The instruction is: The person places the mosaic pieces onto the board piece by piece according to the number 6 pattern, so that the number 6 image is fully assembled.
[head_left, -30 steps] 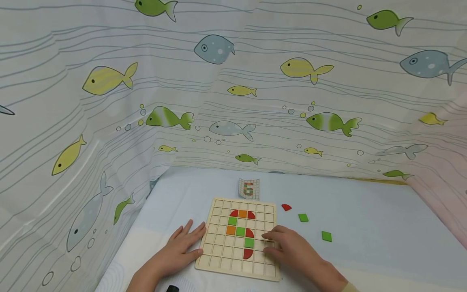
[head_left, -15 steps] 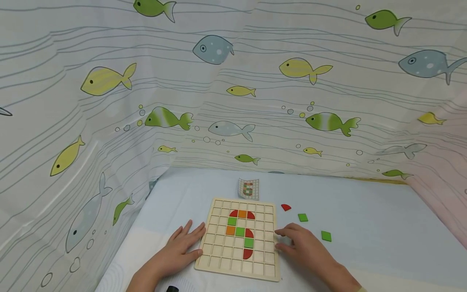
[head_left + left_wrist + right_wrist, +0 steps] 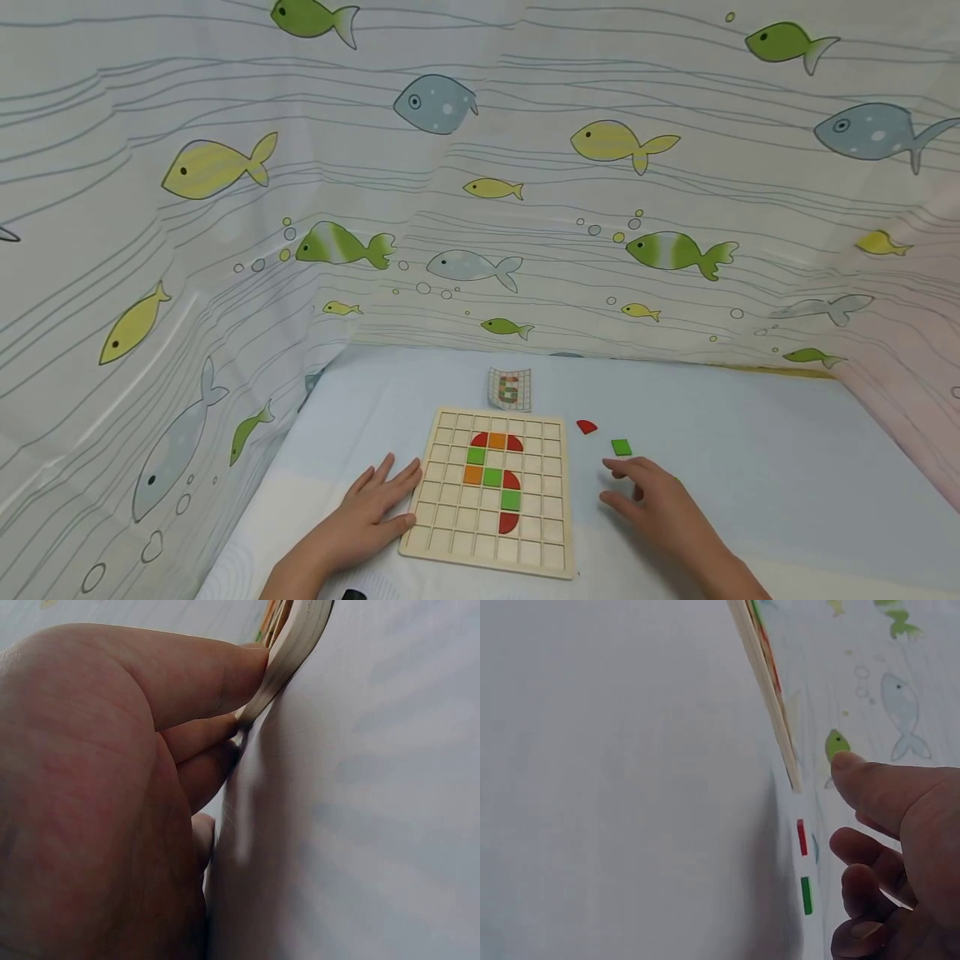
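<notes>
A wooden grid board (image 3: 442, 517) lies on the table, several red, orange and green pieces set in its cells in a partial figure. My left hand (image 3: 366, 515) lies spread beside its left side; the thumb (image 3: 217, 675) touches the board's edge in the left wrist view. Right of the board my right hand (image 3: 663, 504) hovers above the table, its fingers loosely bent with nothing between them. Beyond it lie a green square tile (image 3: 621, 447) and a red quarter-circle tile (image 3: 587, 427). Another green square is almost wholly hidden behind the right hand.
Behind the board stands a small pattern card (image 3: 510, 389) with a gridded figure like a 6. A fish-printed curtain (image 3: 555, 250) encloses the table at the back and sides. Part of a black object (image 3: 354, 594) shows at the bottom edge.
My right hand has moved from over the board's right side to the right, toward the loose green tiles, and now covers one of them. The left hand has stayed in place.
</notes>
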`<control>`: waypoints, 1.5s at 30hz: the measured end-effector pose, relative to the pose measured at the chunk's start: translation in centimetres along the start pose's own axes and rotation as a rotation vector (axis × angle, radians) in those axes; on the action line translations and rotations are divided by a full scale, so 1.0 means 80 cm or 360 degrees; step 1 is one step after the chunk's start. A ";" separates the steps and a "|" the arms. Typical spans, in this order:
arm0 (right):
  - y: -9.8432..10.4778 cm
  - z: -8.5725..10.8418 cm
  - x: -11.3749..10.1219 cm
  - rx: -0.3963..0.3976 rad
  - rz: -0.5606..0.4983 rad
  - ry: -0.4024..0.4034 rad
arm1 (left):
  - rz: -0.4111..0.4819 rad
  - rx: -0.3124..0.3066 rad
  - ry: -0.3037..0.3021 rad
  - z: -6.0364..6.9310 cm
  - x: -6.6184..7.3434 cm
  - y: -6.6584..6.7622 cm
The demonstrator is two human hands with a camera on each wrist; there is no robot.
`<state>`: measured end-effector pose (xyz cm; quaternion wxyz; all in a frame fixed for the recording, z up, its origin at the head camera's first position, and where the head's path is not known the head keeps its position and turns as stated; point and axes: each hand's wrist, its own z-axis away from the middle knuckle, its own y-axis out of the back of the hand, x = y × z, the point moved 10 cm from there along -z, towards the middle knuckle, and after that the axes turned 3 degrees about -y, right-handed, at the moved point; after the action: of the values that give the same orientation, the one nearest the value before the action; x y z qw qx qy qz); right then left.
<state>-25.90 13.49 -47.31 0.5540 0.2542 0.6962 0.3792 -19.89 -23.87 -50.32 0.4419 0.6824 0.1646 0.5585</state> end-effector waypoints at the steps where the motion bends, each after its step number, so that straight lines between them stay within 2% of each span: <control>1: 0.003 0.000 0.004 0.0012 0.0005 -0.0005 | 0.0000 0.0000 0.0000 0.000 0.000 0.000; 20: 0.042 0.017 0.074 0.0294 0.0091 -0.0142 | -0.0001 -0.0007 0.0040 0.000 0.004 0.002; 28: 0.045 0.015 0.094 0.0236 0.0127 -0.0327 | -0.0009 0.0000 0.0048 0.000 0.003 0.002; 34: 0.040 0.015 0.098 0.0156 0.0151 -0.0327 | 0.0006 0.0003 0.0028 -0.003 0.003 0.003; 41: 0.040 0.018 0.098 0.0120 0.0148 -0.0325 | -0.0005 -0.0006 0.0048 -0.002 -0.001 0.001; 45: 0.039 0.019 0.100 0.0106 0.0145 -0.0341 | 0.0016 0.0001 0.0028 -0.001 0.000 0.001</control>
<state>-26.69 21.87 -49.56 0.5986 0.3430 0.6330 0.3513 -19.98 -23.92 -50.27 0.4375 0.6784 0.1651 0.5667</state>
